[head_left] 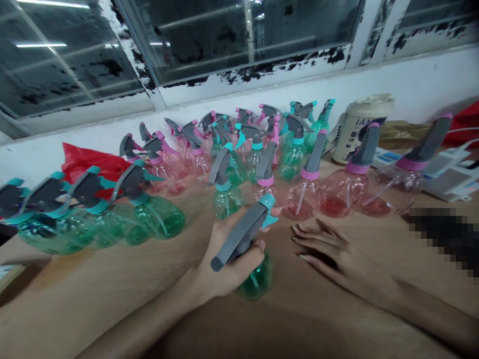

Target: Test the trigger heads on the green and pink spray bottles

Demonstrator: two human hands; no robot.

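My left hand is wrapped around the neck of a green spray bottle, which has a grey and turquoise trigger head. The bottle is at the table's middle, and some of it is hidden behind my fingers. To its right, my right hand hovers over or rests on the tabletop with fingers stretched out and holds nothing. Just beyond that hand stands a pink spray bottle with a grey and pink head. Behind my left hand is another green spray bottle.
A row of green spray bottles stands at the left on the wooden table. Several pink and green bottles crowd the back by the wall. A red plastic bag lies at back left. A large cup and white boxes are at right.
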